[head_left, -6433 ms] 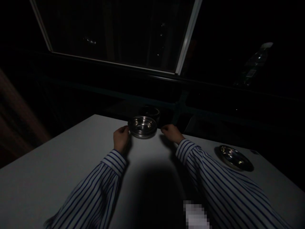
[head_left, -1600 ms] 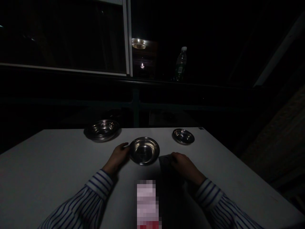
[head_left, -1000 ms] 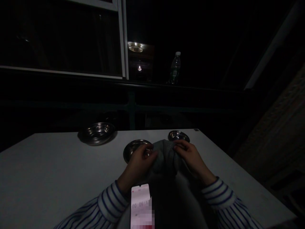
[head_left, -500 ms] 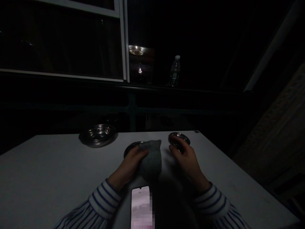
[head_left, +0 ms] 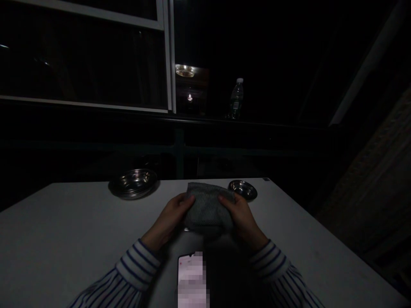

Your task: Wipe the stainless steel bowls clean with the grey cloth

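Observation:
A folded grey cloth (head_left: 207, 207) is held just above the white table (head_left: 64, 239), in front of me. My left hand (head_left: 168, 218) grips its left edge and my right hand (head_left: 240, 218) grips its right edge, fingers closed on the fabric. The cloth hides the steel dish that lay under it. A stack of steel bowls (head_left: 134, 183) sits at the back left of the table. A small steel dish (head_left: 243, 189) stands just beyond my right hand. Both sleeves are striped.
A phone (head_left: 192, 278) with a lit screen lies near the table's front edge, between my forearms. A plastic bottle (head_left: 236, 98) stands on a dark ledge behind the table, below a window frame (head_left: 168, 55). The room is very dark.
My right hand has come back to the cloth and taken its right edge. Both hands now hold the cloth spread over the middle dish, which no longer shows.

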{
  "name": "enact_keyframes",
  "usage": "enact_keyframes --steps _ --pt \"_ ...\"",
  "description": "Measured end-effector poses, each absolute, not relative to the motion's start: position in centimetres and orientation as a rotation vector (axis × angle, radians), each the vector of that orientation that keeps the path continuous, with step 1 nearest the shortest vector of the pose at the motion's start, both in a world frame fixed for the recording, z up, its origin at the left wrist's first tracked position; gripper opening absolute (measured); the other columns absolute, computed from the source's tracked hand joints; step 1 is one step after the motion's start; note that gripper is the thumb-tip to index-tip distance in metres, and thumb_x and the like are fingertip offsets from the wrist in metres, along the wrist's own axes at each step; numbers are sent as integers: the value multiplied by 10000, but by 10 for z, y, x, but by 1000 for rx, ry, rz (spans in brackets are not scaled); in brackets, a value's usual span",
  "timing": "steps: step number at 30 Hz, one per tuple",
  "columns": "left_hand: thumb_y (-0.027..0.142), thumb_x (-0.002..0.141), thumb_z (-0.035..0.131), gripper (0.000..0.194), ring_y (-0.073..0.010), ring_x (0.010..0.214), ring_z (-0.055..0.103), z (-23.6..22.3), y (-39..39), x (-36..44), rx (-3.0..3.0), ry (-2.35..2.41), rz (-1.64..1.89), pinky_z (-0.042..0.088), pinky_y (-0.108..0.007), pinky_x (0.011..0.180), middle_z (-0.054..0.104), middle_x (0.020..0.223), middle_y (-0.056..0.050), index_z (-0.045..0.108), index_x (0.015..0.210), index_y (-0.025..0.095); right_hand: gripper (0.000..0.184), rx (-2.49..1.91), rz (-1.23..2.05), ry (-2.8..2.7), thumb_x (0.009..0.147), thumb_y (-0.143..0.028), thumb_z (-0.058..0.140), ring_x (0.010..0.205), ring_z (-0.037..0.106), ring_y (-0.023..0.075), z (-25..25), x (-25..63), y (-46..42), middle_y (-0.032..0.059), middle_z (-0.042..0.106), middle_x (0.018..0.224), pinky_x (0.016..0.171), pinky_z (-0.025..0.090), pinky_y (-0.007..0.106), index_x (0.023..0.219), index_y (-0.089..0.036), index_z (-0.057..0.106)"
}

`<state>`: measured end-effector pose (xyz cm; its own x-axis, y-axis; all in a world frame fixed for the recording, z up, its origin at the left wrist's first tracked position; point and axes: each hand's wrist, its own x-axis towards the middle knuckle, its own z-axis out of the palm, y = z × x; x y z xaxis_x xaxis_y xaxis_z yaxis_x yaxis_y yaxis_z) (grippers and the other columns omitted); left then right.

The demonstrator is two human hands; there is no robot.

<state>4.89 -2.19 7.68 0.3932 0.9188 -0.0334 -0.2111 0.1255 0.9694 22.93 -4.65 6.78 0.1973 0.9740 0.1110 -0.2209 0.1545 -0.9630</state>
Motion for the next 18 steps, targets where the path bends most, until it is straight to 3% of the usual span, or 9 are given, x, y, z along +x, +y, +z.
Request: enact_keyframes --steps 4,11,18 --pt "185 625 703 580 -224 937 613 72 -27 47 1138 789 928 470 -335 812 611 1121 -145 485 1157 111 364 -933 1140 -898 585 -318 740 767 632 211 73 226 -50 50 675 877 706 483 337 886 -166 603" --pt "55 573 592 506 -191 862 625 72 -25 43 1145 760 949 472 -269 716 659 991 -91 553 1073 126 320 -859 1301 -1033 697 -320 657 837 611 193 63 227 -54 47 652 951 754 464 317 979 -183 590" --pt "274 662 632 282 -119 603 582 60 -18 22 1114 1051 1158 459 -235 559 626 704 -22 579 898 128 232 -1139 949 -1078 689 -362 615 703 578 168 66 236 -42 -3 631 748 621 430 263 847 -193 610"
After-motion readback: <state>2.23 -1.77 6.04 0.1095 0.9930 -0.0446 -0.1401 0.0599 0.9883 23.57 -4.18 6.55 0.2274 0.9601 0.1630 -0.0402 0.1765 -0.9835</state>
